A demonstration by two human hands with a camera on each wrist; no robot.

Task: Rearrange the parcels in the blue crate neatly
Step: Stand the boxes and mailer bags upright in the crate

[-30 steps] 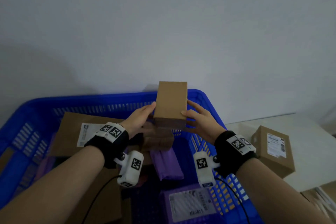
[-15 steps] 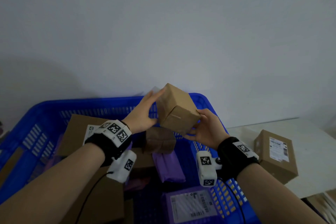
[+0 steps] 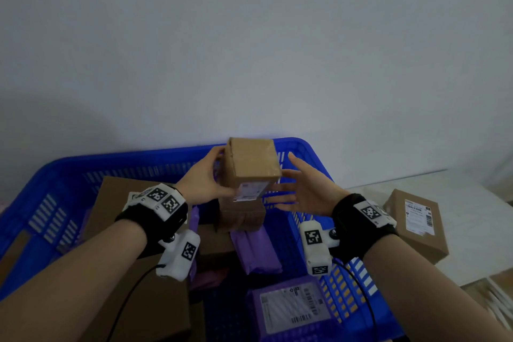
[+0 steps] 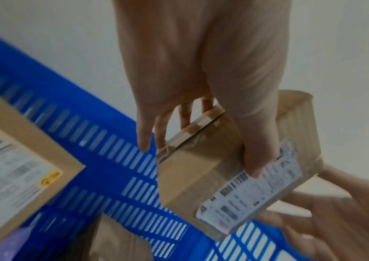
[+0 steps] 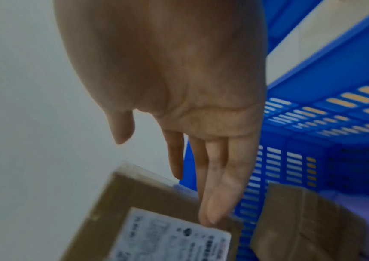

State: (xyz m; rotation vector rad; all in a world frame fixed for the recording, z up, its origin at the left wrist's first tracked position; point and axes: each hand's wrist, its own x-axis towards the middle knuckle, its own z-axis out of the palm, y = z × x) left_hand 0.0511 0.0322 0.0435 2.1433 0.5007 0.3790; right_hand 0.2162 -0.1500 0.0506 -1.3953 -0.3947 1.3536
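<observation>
A small cardboard parcel (image 3: 251,166) (image 4: 201,169) (image 5: 147,208) is held above the far right corner of the blue crate (image 3: 138,159), its white label facing me. My left hand (image 3: 222,175) (image 4: 208,155) grips it, with the thumb on the label and the fingers behind. My right hand (image 3: 291,189) (image 5: 176,174) is beside the parcel's right side with straight, spread fingers. In the right wrist view its fingertips (image 5: 210,217) touch the parcel's edge near the label.
A brown parcel (image 3: 241,216) (image 5: 301,222) stands in the crate just below the held one. A large labelled box (image 3: 119,197) (image 4: 11,167) lies at left, with purple mailers (image 3: 255,250) (image 3: 291,305) nearer me. Another box (image 3: 416,219) sits outside on the white table, and a wall rises behind.
The parcel turned from tilted to upright, label now toward me. My right hand let go of it and spread its fingers; the left hand kept its grip.
</observation>
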